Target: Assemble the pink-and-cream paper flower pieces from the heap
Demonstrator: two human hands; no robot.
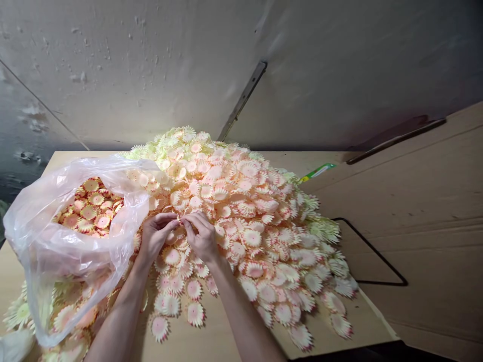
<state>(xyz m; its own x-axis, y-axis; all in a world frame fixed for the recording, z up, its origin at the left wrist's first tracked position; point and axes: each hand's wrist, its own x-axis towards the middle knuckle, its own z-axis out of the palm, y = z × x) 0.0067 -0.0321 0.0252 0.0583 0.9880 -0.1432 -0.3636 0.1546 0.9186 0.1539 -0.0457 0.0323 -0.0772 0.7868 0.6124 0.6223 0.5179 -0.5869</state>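
Note:
A large heap of pale pink and cream flower-shaped pieces (pixel 245 211) with red-tipped edges covers the middle of the table. Over its near left part, my left hand (pixel 156 234) and my right hand (pixel 199 236) meet fingertip to fingertip. Both pinch at something small between them, probably a flower piece, but the fingers mostly hide it. Left of my left hand stands an open translucent plastic bag (pixel 132 211) holding flower pieces with darker red edges (pixel 90 211).
The wooden table (pixel 204 337) meets a grey wall with a metal strip (pixel 243 100). Cardboard (pixel 433 226) rises at the right, with a black wire frame (pixel 377 251) before it. A green and yellow packet (pixel 317 172) lies behind the heap. More flower pieces lie under the bag.

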